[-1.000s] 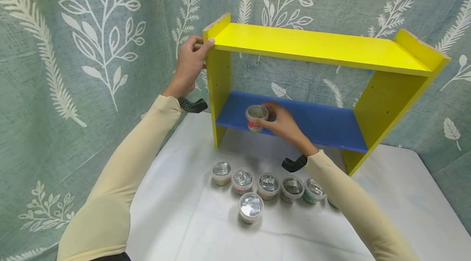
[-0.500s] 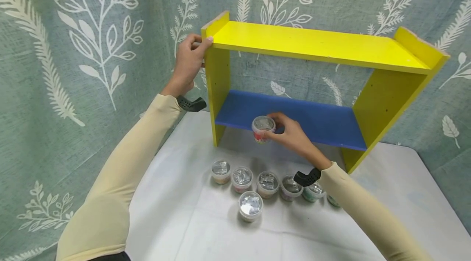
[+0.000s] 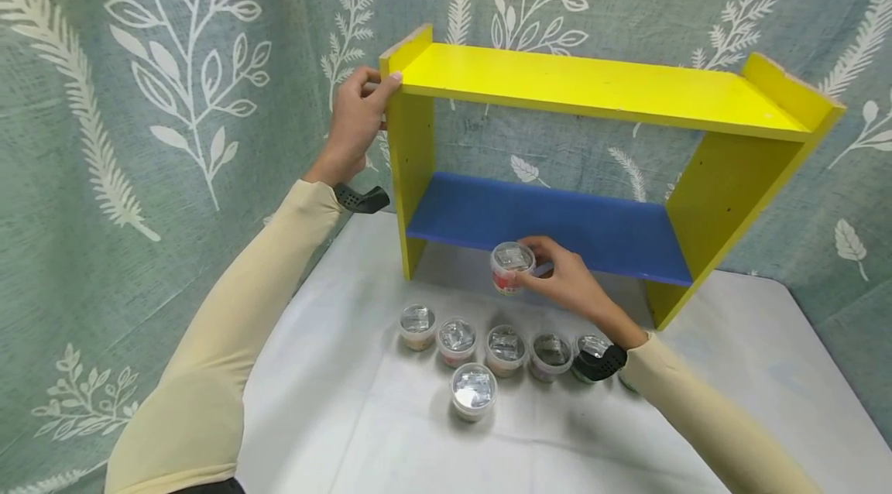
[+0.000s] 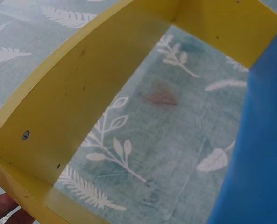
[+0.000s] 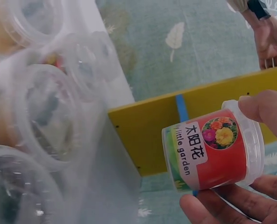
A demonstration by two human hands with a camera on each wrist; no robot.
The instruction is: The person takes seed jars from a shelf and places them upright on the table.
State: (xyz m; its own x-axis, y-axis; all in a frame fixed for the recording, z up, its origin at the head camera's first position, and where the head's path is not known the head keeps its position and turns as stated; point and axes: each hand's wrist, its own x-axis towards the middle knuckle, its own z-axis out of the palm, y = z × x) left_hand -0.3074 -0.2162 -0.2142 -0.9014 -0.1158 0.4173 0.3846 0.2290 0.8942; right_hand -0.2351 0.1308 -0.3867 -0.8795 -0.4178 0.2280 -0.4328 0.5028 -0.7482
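My right hand (image 3: 570,283) grips a small clear plastic tub (image 3: 506,262) in front of the blue board (image 3: 550,219) of a yellow shelf unit (image 3: 592,87). In the right wrist view the tub (image 5: 217,151) lies tilted between thumb and fingers, its red label showing flowers and the words "little garden". Up at the unit's top left corner, my left hand (image 3: 354,118) grips the yellow side panel, thumb on the front edge and fingers behind. The left wrist view shows only some of its fingers (image 4: 3,207) at the panel's edge.
Several similar tubs with clear lids, such as this one (image 3: 505,347), stand in a row on the white table (image 3: 390,440) before the unit. One more tub (image 3: 474,389) stands nearer. A leaf-patterned green curtain (image 3: 279,29) hangs behind and to the left.
My right hand has drawn the tub away from the blue board, down and to the right in the head view. My left hand keeps its grip on the side panel.
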